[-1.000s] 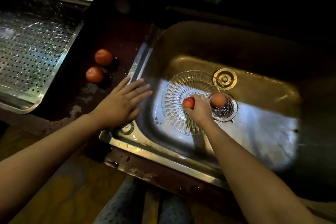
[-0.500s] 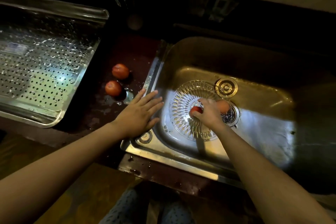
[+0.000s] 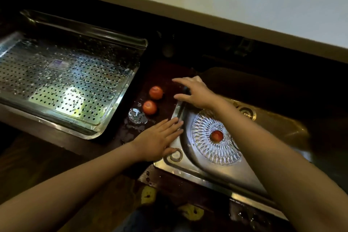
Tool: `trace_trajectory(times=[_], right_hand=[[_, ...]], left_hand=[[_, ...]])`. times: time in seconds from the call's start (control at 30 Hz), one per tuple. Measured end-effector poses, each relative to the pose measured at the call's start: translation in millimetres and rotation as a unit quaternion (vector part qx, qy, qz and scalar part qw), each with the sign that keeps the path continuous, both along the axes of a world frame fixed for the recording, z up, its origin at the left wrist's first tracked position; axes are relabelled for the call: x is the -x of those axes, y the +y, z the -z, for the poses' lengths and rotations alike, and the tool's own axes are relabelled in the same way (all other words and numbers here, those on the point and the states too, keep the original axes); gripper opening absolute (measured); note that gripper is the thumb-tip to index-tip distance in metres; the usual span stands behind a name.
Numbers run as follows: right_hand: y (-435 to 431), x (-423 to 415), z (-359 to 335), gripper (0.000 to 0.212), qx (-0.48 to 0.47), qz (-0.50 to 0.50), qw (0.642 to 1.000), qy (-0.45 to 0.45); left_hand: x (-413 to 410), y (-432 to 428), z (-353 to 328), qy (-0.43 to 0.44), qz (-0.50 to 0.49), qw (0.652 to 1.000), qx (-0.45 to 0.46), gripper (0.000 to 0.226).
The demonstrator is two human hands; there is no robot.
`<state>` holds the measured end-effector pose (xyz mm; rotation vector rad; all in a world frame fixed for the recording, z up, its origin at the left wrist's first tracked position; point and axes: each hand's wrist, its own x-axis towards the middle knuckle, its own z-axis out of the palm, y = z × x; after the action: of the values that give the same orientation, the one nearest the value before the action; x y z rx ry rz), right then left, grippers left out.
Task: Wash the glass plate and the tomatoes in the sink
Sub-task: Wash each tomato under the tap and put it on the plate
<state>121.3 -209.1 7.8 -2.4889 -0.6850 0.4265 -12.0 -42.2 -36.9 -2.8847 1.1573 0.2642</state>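
A cut-glass plate (image 3: 205, 149) lies flat in the steel sink (image 3: 197, 173), with one red tomato (image 3: 217, 135) resting at its centre. Two more tomatoes, one farther (image 3: 156, 92) and one nearer (image 3: 149, 107), sit on the dark wet counter left of the sink. My left hand (image 3: 158, 138) rests flat on the sink's left rim, fingers straight. My right hand (image 3: 194, 90) hovers over the rim's far left corner, fingers spread and holding nothing, a short way right of the two tomatoes. My right forearm covers the plate's right edge and the drain area.
A perforated steel draining tray (image 3: 66, 83) fills the left side. A puddle (image 3: 136, 117) lies by the nearer tomato. A round brass fitting (image 3: 245, 112) sits in the sink beyond my right arm. A pale counter ledge (image 3: 226, 2) runs along the back.
My right hand let go of the tomato on the plate and moved up and left across the sink rim toward the counter tomatoes. The camera tilted up; my left hand stayed on the rim.
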Motion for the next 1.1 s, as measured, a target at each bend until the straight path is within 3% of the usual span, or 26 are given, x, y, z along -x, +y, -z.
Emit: trace_trajectory(times=[0.2, 0.5, 0.57, 0.63, 0.7, 0.77, 0.83, 0.9, 1.03, 1.1], right_hand=[[44, -16, 20, 0.064, 0.016, -0.065, 0.998, 0.01], [47, -17, 42, 0.054, -0.049, -0.029, 0.998, -0.002], [36, -13, 36, 0.054, -0.074, 0.001, 0.997, 0.004], [19, -8, 25, 0.054, -0.098, 0.042, 0.994, 0.018], [-2, 0, 10, 0.056, -0.119, 0.084, 0.989, 0.03], [-26, 11, -6, 0.055, -0.14, 0.116, 0.983, 0.023], [-53, 27, -23, 0.054, -0.145, 0.147, 0.978, 0.001], [-79, 44, -40, 0.054, -0.141, 0.18, 0.973, -0.025], [-131, 78, -70, 0.054, -0.118, 0.256, 0.957, -0.067], [-159, 94, -83, 0.054, -0.105, 0.29, 0.947, -0.086]], left_hand=[[-4, 2, 9, 0.035, -0.01, 0.999, -0.015, 0.07], [-5, 5, 8, 0.046, -0.011, 0.998, -0.039, 0.07], [-6, 6, 4, 0.063, -0.013, 0.998, -0.022, 0.068], [-11, 7, -7, 0.101, -0.046, 0.991, 0.07, 0.059], [-19, 2, -22, 0.122, -0.123, 0.957, 0.233, 0.045], [-32, -10, -39, 0.106, -0.235, 0.897, 0.359, 0.033], [-47, -34, -61, 0.161, -0.351, 0.805, 0.451, 0.03], [-64, -66, -81, 0.258, -0.387, 0.719, 0.516, 0.034], [-77, -136, -118, 0.369, -0.34, 0.654, 0.566, 0.036], [-73, -169, -131, 0.407, -0.297, 0.646, 0.573, 0.034]])
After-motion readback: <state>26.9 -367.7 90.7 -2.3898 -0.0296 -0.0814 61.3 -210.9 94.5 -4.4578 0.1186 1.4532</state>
